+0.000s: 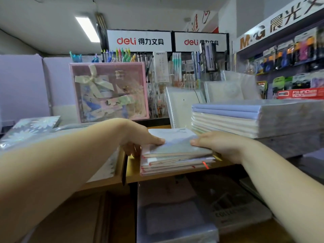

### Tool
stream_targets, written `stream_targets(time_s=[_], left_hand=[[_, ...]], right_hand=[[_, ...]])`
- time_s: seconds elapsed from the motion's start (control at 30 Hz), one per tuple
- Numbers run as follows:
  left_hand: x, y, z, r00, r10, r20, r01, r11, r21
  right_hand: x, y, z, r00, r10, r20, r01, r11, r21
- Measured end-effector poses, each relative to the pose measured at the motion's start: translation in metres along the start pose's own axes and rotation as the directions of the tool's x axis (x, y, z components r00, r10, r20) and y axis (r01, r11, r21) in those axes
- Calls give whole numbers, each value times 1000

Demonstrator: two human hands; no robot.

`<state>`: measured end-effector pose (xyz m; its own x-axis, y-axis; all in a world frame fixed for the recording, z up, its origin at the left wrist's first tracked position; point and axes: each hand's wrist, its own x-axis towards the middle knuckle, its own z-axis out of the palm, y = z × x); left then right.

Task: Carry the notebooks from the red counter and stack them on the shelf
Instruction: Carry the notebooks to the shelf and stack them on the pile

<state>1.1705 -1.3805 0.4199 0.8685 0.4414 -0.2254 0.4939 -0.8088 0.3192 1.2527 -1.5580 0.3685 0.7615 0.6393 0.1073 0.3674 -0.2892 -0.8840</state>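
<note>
**Setting the notebooks down on the shelf**

We are at the placing step. Our left hand (140, 137) and right hand (215, 144) clamp a small stack of notebooks (175, 155) from either side, thumbs lying on the top cover and the other fingers tucked under or behind the edges. The stack sits on, or just above, the wooden shelf (133, 171); we cannot tell whether its full weight is down yet. It lies between a flower-patterned book (31, 130) on our left and a taller wrapped pile of exercise books (254, 118) close on our right, with a pink gift set (108, 92) standing behind.

The notebooks are fanned unevenly, their lower edges stepping out. We judge that the next move calls for squaring them up, letting both hands go, and drawing back without dragging the top cover.

The red counter is out of view, so we cannot say how many notebooks remain there. Our fingers below the stack are hidden, and the lower shelf contents are blurred.
</note>
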Motion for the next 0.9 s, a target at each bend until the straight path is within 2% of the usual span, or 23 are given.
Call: stream_targets(time_s=[0.1,0.2,0.33,0.4,0.47,0.53,0.6,0.67,0.7,0.77,0.9], left_hand=[[3,8,17,990,-6,-144,-30,968,-250],[8,11,28,943,-73,-324,-86,889,-450],[13,-2,39,905,-179,-387,-205,613,-763],[10,-6,43,898,-146,-414,-310,456,-834],[6,-8,45,856,-68,-513,-465,331,-821],[-1,-8,44,743,-11,-669,-641,273,-717],[-13,-5,41,606,66,-793,-776,270,-571],[-20,-2,37,484,164,-859,-855,298,-425],[-23,-1,34,447,204,-871,-873,314,-374],[-27,-2,32,432,248,-867,-879,328,-345],[-24,-9,37,448,237,-862,-867,349,-354]], right_hand=[[0,1,2,1000,-23,-9,24,990,139],[1,4,5,996,-75,-50,84,974,212],[1,9,6,984,-141,-110,168,941,295],[-1,9,7,975,-182,-129,215,923,318],[-2,5,5,960,-235,-150,270,919,287],[-1,-2,5,940,-298,-167,329,919,216],[3,-9,7,918,-339,-208,378,907,188],[7,-16,9,916,-342,-211,391,879,274],[8,-19,10,916,-350,-193,396,867,304],[9,-20,12,915,-372,-158,404,860,312],[10,-16,15,911,-376,-167,411,852,325]])
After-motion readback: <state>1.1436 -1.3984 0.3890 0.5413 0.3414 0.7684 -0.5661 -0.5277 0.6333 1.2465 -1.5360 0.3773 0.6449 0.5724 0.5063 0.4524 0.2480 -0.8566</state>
